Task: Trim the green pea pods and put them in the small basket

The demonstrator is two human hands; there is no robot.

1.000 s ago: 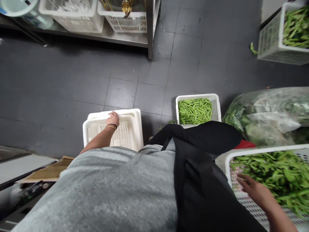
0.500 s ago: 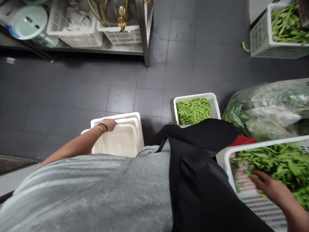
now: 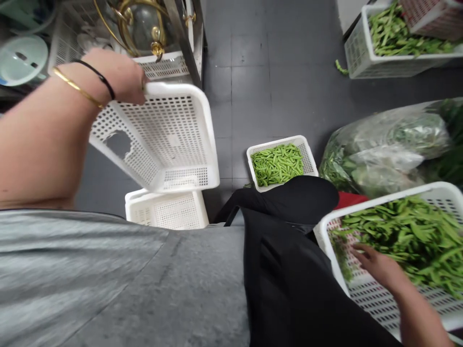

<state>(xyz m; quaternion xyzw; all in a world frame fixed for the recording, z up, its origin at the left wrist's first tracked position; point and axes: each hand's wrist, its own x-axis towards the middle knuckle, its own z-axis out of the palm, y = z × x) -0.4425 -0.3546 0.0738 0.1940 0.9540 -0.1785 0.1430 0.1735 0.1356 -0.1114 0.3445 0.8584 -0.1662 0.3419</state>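
My left hand (image 3: 119, 77), wearing a black band and a gold bangle, is closed round the rim of a white perforated plastic basket (image 3: 173, 140). This basket hangs tilted in the air, bare inside, with a ragged hole in one side. Below it stand more white baskets (image 3: 177, 212), nested on the floor. At the lower right my right hand (image 3: 376, 265) is inside a larger white basket (image 3: 336, 265) of loose green pods or leaves (image 3: 408, 236). Its fingers are loosely apart beside the heap, and I see nothing gripped in them.
Ahead on the floor sits a small white basket (image 3: 311, 159) of green pea pods (image 3: 278, 164). Clear bags of greens (image 3: 383, 144) lie to the right. Another crate (image 3: 387, 67) of green pods stands at the back right. A metal rack (image 3: 184, 38) holds baskets at the upper left.
My left hand has lifted the top basket off the nested stack, raising it up and forward. My right hand stays in the large basket of greens. The view has shifted slightly right.
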